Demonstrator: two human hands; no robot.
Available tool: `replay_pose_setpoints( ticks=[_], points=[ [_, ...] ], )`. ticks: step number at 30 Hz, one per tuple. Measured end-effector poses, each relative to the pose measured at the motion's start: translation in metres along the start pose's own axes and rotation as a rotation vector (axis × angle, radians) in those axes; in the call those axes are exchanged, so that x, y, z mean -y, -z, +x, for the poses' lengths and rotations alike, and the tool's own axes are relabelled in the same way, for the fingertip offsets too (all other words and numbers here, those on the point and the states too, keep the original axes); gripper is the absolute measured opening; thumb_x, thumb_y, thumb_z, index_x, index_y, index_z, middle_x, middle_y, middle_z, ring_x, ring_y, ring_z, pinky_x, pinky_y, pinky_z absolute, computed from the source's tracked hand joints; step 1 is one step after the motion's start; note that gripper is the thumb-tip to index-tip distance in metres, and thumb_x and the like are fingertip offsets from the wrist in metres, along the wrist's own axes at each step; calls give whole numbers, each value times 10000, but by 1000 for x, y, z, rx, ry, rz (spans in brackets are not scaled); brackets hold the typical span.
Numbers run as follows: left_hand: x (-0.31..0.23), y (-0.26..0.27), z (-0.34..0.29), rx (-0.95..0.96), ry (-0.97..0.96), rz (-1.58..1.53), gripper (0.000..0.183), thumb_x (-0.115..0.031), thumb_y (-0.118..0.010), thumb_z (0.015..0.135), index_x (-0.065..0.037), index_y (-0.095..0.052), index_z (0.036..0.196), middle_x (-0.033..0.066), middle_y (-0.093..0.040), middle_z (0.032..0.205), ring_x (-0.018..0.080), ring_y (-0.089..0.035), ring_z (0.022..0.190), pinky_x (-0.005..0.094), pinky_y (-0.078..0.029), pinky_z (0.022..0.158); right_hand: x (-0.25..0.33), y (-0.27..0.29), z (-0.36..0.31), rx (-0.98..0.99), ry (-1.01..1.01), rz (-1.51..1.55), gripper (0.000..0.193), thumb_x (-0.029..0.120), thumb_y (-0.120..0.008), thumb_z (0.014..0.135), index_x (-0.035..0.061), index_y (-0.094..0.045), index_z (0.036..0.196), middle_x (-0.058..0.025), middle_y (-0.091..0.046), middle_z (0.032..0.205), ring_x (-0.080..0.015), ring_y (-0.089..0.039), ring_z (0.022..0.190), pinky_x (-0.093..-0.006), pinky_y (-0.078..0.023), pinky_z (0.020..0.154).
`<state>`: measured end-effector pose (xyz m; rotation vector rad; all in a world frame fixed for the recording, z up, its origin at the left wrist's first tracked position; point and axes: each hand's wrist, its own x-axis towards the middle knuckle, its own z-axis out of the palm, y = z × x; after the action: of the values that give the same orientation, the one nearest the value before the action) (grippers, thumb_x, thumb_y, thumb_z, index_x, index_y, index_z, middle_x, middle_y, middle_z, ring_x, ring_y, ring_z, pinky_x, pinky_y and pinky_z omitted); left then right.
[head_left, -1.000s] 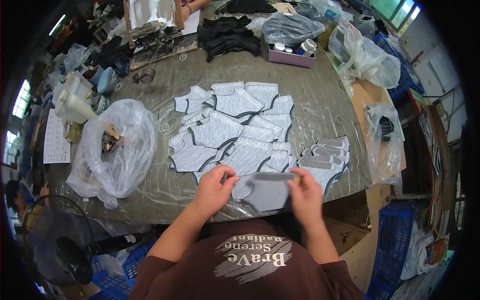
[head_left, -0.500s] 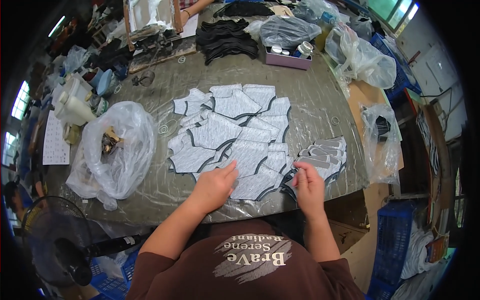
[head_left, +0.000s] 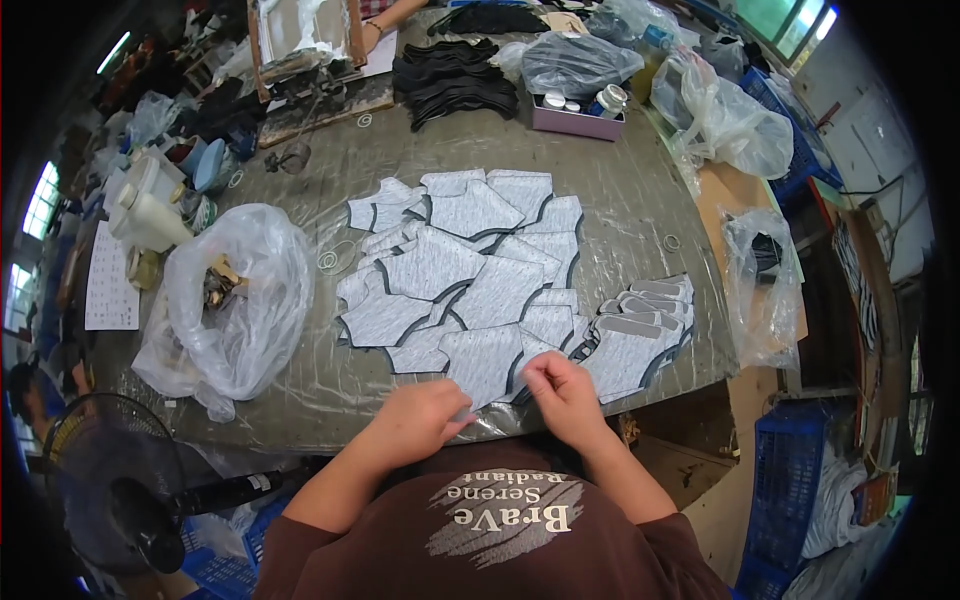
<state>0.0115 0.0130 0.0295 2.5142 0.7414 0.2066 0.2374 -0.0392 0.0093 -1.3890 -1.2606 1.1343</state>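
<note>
I see the right hand (head_left: 567, 393) has left the stack (head_left: 630, 345) by the right edge, joining the left hand (head_left: 425, 415) at the counter's (head_left: 640, 220) near edge; work now seems centred on the grey piece (head_left: 482, 358) between. Both hands' fingers (head_left: 536, 374) look narrow; holding, I can't tell.

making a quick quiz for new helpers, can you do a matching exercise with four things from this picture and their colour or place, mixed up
Things:
1. cut pieces
2. fan
3. shallow box
4. wavy stack

Descriptions:
A. black, near the picture's top
B. at the picture's lower left
C. light grey, overlapping, dark-edged
D. mauve

Pairs: 1-C, 2-B, 3-D, 4-A
</note>
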Motion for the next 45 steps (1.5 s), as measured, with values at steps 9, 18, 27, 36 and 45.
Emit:
replay_pose_setpoints(
  ticks=[9, 18, 27, 36, 45],
  points=[
    [-16, -8, 16, -127, 137, -156, 944, -596, -642, 698, -10, -345, 1376, 144, -526, 928, 326, -570, 770, 383, -486, 679, 11, -32, 1, 291, -88, 198, 98, 57, -614, 853, -30, -648, 882, -61, -660, 781, -74, -585, 703, -242, -471, 619],
    [-16, -16, 20, -136, 64, -29, 1099, -633, -640, 640, 69, -245, 1386, 136, -533, 890, 304, -571, 764, 386, -479, 636, 9, -28, -6, 270, -203, 316, 145, 76, -587, 892, -56, -642, 913, -53, -670, 817, -66, -595, 737, -207, -490, 642],
    [-16, -18, 20, -35, 94, -106, 1072, -631, -625, 690, 100, -239, 1374, 184, -563, 975, 333, -605, 839, 397, -501, 701, 11, -26, -6, 275, -335, 382, 95, 56, -601, 873, -25, -650, 882, -26, -656, 810, -36, -564, 716, -182, -457, 620],
    [-4, -28, 16, -206, 422, -1143, 385, -206, -511, 951, 6, -496, 1273, 36, -589, 804, 42, -529, 613, 205, -439, 546, -2, -22, -6, 193, -293, 952, 36, 76, -451, 933, 75, -453, 897, 9, -474, 702, -43, -367, 517, -191, -283, 459],
    [-11, 6, 23, -333, -95, -282, 254, -70, -706, 758, -69, -652, 1006, 65, -583, 912, 202, -579, 627, 289, -468, 562, -6, -27, 0, 321, 12, 447, 111, 78, -418, 950, 65, -458, 848, -25, -515, 821, -46, -387, 588, -172, -313, 505]
  ],
)
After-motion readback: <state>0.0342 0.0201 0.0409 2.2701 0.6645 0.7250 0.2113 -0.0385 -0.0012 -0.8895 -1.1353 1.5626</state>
